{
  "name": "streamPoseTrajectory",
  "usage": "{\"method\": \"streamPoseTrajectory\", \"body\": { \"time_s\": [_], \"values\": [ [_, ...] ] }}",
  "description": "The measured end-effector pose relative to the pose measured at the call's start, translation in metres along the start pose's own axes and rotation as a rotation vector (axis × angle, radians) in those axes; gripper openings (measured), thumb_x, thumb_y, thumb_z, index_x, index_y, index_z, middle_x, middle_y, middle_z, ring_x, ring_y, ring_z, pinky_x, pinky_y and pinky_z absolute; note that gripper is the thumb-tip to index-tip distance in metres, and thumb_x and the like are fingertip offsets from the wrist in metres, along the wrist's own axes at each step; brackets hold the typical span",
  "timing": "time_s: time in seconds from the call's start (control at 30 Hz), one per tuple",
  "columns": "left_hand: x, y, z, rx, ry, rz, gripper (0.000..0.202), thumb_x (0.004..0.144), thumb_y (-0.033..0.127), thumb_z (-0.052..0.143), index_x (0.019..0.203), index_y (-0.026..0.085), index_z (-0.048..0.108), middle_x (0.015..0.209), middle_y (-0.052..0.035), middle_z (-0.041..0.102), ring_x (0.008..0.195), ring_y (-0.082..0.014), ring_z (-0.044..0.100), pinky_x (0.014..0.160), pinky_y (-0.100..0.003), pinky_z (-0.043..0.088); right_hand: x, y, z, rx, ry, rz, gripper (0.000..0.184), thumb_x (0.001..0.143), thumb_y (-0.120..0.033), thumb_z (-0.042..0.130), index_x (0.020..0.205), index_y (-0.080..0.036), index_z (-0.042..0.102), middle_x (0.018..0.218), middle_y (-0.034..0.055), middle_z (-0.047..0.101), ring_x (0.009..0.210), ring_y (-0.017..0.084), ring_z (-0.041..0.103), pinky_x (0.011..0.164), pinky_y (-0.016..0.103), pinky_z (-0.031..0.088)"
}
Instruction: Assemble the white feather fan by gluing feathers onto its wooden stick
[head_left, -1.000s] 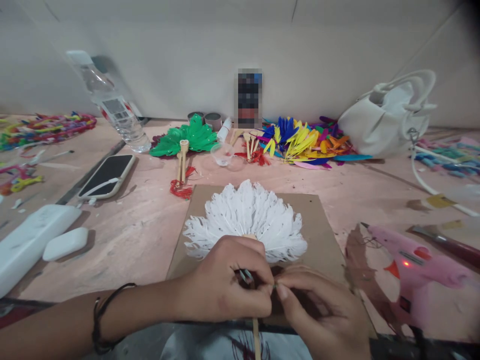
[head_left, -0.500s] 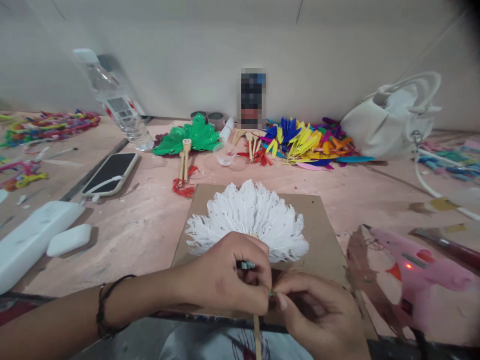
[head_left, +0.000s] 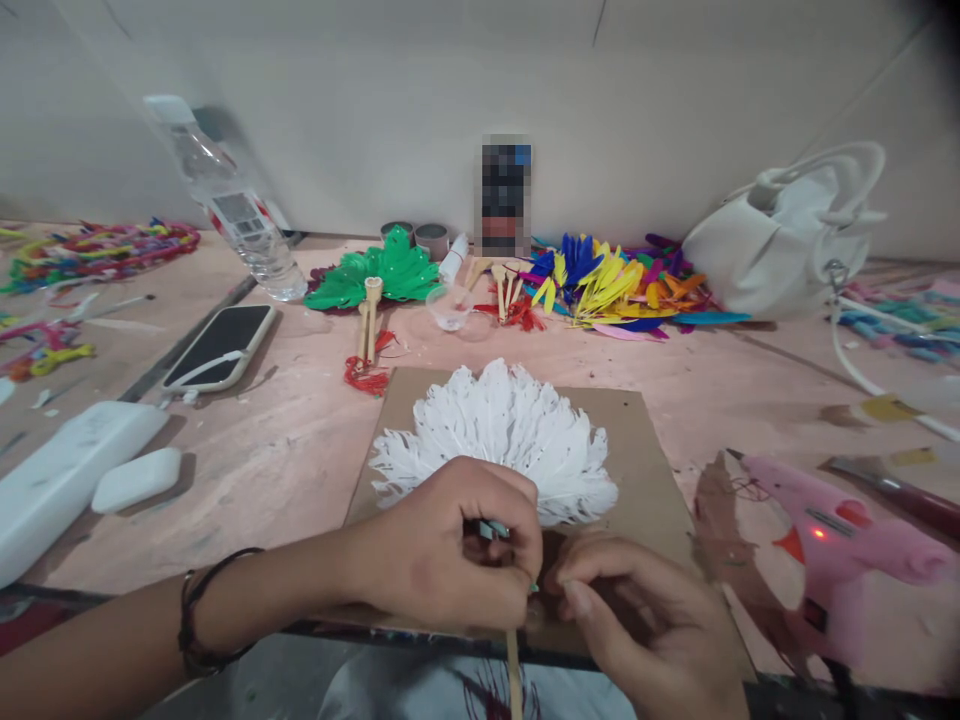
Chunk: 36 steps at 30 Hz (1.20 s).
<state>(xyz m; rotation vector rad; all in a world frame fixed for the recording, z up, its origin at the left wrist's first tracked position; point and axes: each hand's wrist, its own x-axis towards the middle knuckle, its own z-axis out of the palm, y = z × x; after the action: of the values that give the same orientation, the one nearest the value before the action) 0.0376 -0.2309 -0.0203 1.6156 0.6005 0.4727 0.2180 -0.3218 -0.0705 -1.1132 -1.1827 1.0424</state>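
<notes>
A white feather fan [head_left: 499, 435] lies on a brown cardboard sheet [head_left: 637, 440] at the table's near edge. Its wooden stick handle [head_left: 514, 680] pokes out below my hands. My left hand [head_left: 450, 545] is closed over the fan's base, fingers curled around the handle and a small dark piece. My right hand [head_left: 645, 630] pinches something tiny and greenish right beside the left fingertips, too small to name.
A pink glue gun [head_left: 832, 535] with a lit red lamp rests at right. A phone [head_left: 219, 348], a water bottle [head_left: 232, 215], a green feather fan [head_left: 382, 275], a heap of coloured feathers [head_left: 607, 285], a white bag [head_left: 784, 240] and white cases [head_left: 71, 475] lie around.
Both hands stay at the fan's base with small finger shifts. My right hand has slid slightly down and right.
</notes>
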Motion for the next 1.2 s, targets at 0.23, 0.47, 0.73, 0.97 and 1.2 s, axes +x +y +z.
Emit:
{"method": "streamPoseTrajectory", "body": {
  "time_s": [0.23,0.47,0.73,0.97,1.2],
  "values": [
    [0.006,0.021,-0.022,0.138,-0.249,0.07,0.015,0.071,0.004,0.052,0.066,0.017,0.053,0.067,0.0021,0.054,0.069,-0.0126,0.051,0.065,-0.023,0.041,0.002,0.0,-0.006,-0.006,-0.001,-0.038,0.013,0.094,-0.016,0.063,0.087,-0.025,0.069,0.084,-0.0012,0.067,0.069,0.009,0.064,0.063,0.016,0.051],
    [0.001,0.032,-0.04,0.212,-0.596,-0.133,0.014,0.069,0.013,0.046,0.056,0.019,0.046,0.059,0.0016,0.054,0.059,-0.0124,0.05,0.058,-0.022,0.041,0.006,0.005,-0.012,-0.068,-0.069,-0.149,0.016,0.093,-0.011,0.062,0.091,-0.025,0.069,0.082,-0.0007,0.068,0.069,0.01,0.065,0.061,0.015,0.052],
    [-0.01,0.018,-0.048,0.395,-0.73,0.062,0.043,0.082,0.004,0.065,0.046,0.018,0.048,0.04,0.0091,0.046,0.037,-0.0066,0.036,0.043,-0.018,0.029,0.006,0.001,-0.006,-0.048,-0.019,-0.134,0.015,0.093,-0.014,0.062,0.085,-0.025,0.069,0.076,-0.0005,0.066,0.071,0.012,0.063,0.06,0.017,0.051],
    [0.006,0.033,-0.033,0.491,-0.555,0.072,0.016,0.088,0.009,0.074,0.104,0.009,0.071,0.099,-0.0129,0.076,0.092,-0.0208,0.07,0.084,-0.024,0.054,0.013,-0.005,-0.01,-0.075,-0.066,-0.17,0.013,0.093,-0.015,0.063,0.083,-0.023,0.069,0.073,0.0002,0.067,0.068,0.013,0.066,0.059,0.017,0.054],
    [0.001,0.021,-0.016,0.639,-0.17,0.174,0.027,0.11,0.022,0.041,0.119,0.02,0.067,0.109,-0.0053,0.071,0.1,-0.0167,0.063,0.089,-0.026,0.048,0.009,0.001,-0.013,-0.061,0.036,-0.101,0.015,0.096,-0.022,0.066,0.083,-0.024,0.071,0.075,-0.001,0.068,0.068,0.011,0.068,0.063,0.014,0.055]
  ]
}}
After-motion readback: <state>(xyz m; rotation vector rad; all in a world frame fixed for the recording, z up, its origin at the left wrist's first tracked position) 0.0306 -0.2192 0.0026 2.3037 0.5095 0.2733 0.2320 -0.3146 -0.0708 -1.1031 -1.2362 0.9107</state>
